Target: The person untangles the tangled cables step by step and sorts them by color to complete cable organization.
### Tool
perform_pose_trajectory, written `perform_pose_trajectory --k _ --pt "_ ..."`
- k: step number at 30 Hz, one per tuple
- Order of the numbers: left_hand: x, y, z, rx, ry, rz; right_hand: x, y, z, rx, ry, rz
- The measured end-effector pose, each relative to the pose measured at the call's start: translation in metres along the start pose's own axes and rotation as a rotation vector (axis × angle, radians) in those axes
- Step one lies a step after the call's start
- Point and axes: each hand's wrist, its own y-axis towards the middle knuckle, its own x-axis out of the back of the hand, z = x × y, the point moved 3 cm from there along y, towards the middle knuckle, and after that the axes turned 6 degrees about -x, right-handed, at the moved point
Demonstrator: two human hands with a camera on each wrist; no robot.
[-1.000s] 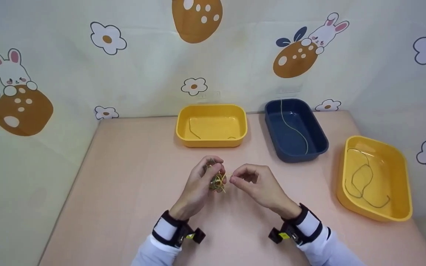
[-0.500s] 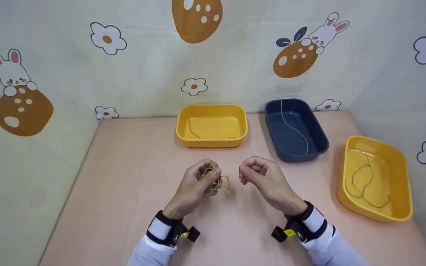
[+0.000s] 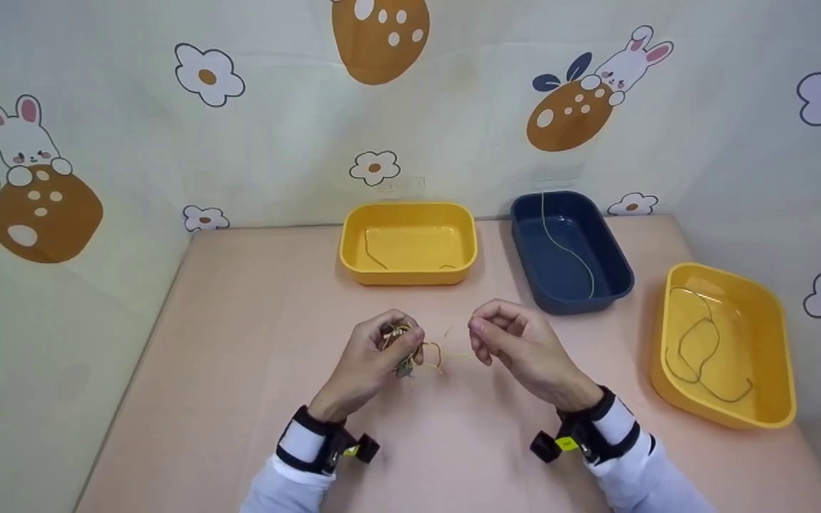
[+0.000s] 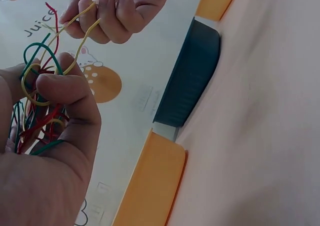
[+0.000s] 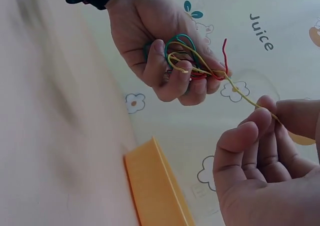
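A tangle of red, green and yellow strings (image 4: 42, 118) is gripped in my left hand (image 3: 368, 363), with loops and loose ends poking out past the thumb. My right hand (image 3: 528, 349) is a short way to the right, at about the same height. Its thumb and forefinger pinch a yellow string (image 5: 243, 97) that runs across the gap to the tangle. In the right wrist view this string is straight between the hands, and a red end stands up beside it. Part of the tangle is hidden inside the left palm.
A yellow bin (image 3: 410, 276) at the back of the table (image 3: 254, 342) has short bits of string inside. Right of it, a dark blue bin (image 3: 581, 306) contains one light string (image 3: 566, 246). Another yellow bin (image 3: 724, 413), far right, holds curled string (image 3: 699, 320).
The hands have drawn apart: the right moved rightward, the left slightly left and down. A yellow string now stretches between them, and loops hang out from the tangle's right side.
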Motion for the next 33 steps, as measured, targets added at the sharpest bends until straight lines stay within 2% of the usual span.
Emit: perform_pose_trajectory --k 4,8,13,21,28,33 --pt "0.006 -0.002 0.000 0.010 0.009 -0.026 0.005 -0.001 0.002 0.053 0.091 -0.015" --pt "0.013 -0.005 0.000 0.011 0.009 -0.029 0.012 -0.003 0.004 0.069 0.139 -0.036" --pt "0.020 -0.008 0.000 0.028 0.015 0.005 0.022 -0.007 0.006 0.076 0.140 -0.090" --pt "0.026 -0.009 -0.003 0.032 0.031 0.051 0.031 -0.012 0.008 0.049 0.038 -0.196" --pt "0.027 -0.009 -0.007 0.013 0.045 0.137 0.040 -0.013 0.011 0.026 0.106 -0.321" --pt "0.029 -0.009 -0.007 -0.004 0.052 0.151 0.046 -0.015 0.013 0.038 0.157 -0.404"
